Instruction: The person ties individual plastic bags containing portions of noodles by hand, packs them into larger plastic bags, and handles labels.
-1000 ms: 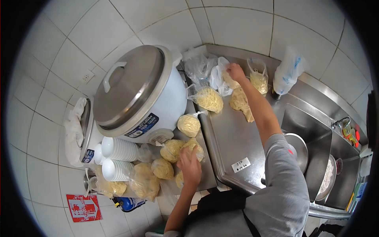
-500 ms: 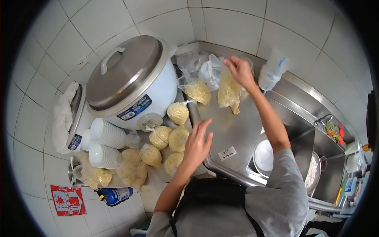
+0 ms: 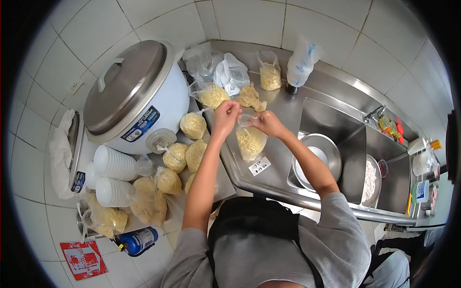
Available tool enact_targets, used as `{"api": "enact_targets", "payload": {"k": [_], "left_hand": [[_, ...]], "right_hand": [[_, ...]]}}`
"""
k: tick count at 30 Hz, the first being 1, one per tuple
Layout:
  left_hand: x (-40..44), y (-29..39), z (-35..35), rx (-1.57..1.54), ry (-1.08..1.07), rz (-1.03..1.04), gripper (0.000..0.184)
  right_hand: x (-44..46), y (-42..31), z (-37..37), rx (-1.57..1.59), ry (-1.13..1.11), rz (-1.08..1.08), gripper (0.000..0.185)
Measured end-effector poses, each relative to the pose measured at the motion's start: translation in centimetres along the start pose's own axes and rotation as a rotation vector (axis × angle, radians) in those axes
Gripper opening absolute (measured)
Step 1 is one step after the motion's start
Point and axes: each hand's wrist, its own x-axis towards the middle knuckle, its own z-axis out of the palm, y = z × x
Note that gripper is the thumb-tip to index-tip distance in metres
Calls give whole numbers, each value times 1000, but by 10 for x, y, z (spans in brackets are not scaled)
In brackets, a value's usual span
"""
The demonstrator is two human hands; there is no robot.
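Steel counter lies beneath a clear bag of pale yellow strands

A person's bare arms reach forward from the torso, the forearms slanting inward toward each other. The left hand hovers just beside the right, its fingers curled, the wrist above the nearly straight line of the forearm. The right hand angles inward from a bent elbow, fingers drawn together in a pinch.
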Motion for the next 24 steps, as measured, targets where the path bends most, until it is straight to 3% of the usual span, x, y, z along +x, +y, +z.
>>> {"api": "enact_targets", "payload": {"k": [1, 4, 6, 8, 12, 15, 18, 21, 24], "left_hand": [[-7, 1, -6, 41, 3, -15, 27], [-27, -64, -5, 325, -81, 260, 59], [-54, -56, 16, 570, -35, 106, 79], [-54, -56, 41, 639, 57, 142, 73], [-30, -56, 58, 593, -31, 38, 51], [-29, -94, 63, 746, -122, 14, 36], [-39, -119, 76, 682, 192, 340, 34], [-32, -95, 66, 692, 172, 353, 33], [-26, -82, 56, 752, 112, 362, 30]], "right_hand": [[4, -8, -4, 30, 29, 17, 26], [0, -30, -2, 58, 78, 37, 28], [1, -35, 0, -36, 66, -35, 29], [0, -46, 4, 81, 115, -11, 31], [-4, -53, 9, 165, 95, 70, 30], [-15, -48, 13, -209, 135, -2, 26], [-27, -13, 45, -197, 255, -118, 25], [-32, -48, 22, 203, 132, 61, 27], [-38, -58, 5, 382, 203, 125, 26]]}}
